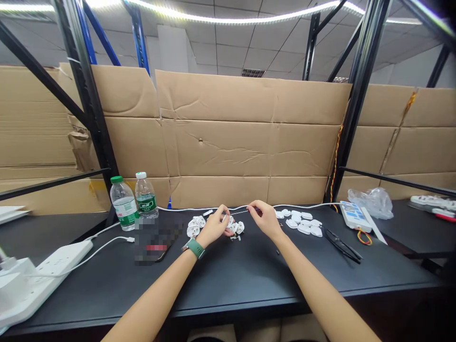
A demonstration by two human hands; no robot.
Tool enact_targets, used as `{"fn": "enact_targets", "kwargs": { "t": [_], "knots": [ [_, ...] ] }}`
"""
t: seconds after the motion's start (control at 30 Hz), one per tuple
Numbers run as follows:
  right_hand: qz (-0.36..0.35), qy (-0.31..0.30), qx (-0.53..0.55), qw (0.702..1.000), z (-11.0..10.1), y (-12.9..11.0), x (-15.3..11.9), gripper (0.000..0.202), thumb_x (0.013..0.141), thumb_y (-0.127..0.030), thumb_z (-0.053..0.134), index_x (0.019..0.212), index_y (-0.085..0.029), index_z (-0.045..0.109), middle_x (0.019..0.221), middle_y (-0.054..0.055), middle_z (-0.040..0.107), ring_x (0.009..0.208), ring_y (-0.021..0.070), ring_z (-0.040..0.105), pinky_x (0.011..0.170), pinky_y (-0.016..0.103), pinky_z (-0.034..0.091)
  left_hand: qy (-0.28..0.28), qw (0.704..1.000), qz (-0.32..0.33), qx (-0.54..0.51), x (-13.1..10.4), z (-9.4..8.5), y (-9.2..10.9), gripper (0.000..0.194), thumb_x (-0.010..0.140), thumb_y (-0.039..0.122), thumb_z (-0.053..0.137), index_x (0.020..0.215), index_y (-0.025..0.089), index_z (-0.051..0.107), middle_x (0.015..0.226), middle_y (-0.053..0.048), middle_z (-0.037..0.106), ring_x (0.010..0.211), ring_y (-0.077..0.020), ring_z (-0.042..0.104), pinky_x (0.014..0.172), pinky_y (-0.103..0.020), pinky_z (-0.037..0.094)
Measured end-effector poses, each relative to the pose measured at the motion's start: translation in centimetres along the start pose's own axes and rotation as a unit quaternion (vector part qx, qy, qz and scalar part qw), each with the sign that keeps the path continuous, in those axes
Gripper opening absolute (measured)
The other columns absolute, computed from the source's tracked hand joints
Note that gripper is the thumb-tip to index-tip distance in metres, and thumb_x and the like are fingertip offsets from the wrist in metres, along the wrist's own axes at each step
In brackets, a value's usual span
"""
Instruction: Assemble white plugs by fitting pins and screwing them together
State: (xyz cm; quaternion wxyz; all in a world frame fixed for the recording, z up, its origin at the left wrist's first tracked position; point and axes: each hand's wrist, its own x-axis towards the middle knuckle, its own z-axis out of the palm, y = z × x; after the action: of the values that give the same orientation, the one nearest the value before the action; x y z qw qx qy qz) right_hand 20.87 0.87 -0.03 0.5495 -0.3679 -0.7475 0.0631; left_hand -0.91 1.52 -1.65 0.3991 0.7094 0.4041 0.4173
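Note:
My left hand [215, 223], with a green-banded watch [194, 248] on its wrist, has its fingers closed over a small white plastic part [231, 220], mostly hidden by the fingers. My right hand [264, 218] pinches the end of a thin, pale rod-like piece [239, 212] that reaches toward the left fingertips. What exactly this piece is I cannot make out. White rounded parts [193, 230] lie left of my left hand, and more parts with dark spots [240, 228] sit just right of it. Beyond my right hand several white flat pieces [304, 229] are spread out.
Black tweezers [342, 246] lie right on the black table [249, 285], near a white box with wires [355, 217] and a plastic bag [372, 202]. Two bottles [124, 204], a partly blurred phone [164, 249] and a power strip [53, 275] occupy the left. Cardboard [249, 147] stands behind.

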Motion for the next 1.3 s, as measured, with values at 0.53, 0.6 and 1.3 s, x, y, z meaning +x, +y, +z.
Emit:
{"fn": "enact_targets", "kwargs": {
  "t": [0.53,0.6,1.3],
  "knots": [
    [0.015,-0.008,-0.01,1.0,0.04,-0.2,-0.03,0.028,0.095,-0.039,0.048,0.082,-0.021,0.064,0.079,0.005,0.067,0.07,0.0191,0.058,0.065,0.031,0.045,-0.006,1.0,-0.001,-0.008,0.04,-0.02,-0.1,0.024,0.088,0.045,0.052,0.1,0.026,0.043,0.082,-0.001,0.066,0.06,-0.0204,0.072,0.054,-0.032,0.058],
    [0.014,-0.01,-0.011,1.0,0.05,-0.15,-0.03,0.027,0.095,-0.039,0.048,0.083,-0.021,0.064,0.079,0.005,0.067,0.07,0.019,0.058,0.066,0.03,0.045,-0.005,1.0,-0.003,-0.006,0.03,0.0,-0.08,0.024,0.088,0.044,0.052,0.1,0.026,0.043,0.08,0.0,0.066,0.06,-0.02,0.072,0.053,-0.03,0.058],
    [-0.012,0.002,-0.021,1.0,-0.08,-0.13,-0.03,0.023,0.095,-0.034,0.049,0.081,-0.021,0.061,0.076,0.004,0.064,0.066,0.0173,0.056,0.062,0.029,0.042,-0.003,1.0,0.008,0.01,-0.07,-0.02,0.11,0.024,0.088,0.044,0.05,0.101,0.025,0.043,0.08,-0.001,0.067,0.059,-0.0197,0.071,0.052,-0.029,0.056]
  ]
}}
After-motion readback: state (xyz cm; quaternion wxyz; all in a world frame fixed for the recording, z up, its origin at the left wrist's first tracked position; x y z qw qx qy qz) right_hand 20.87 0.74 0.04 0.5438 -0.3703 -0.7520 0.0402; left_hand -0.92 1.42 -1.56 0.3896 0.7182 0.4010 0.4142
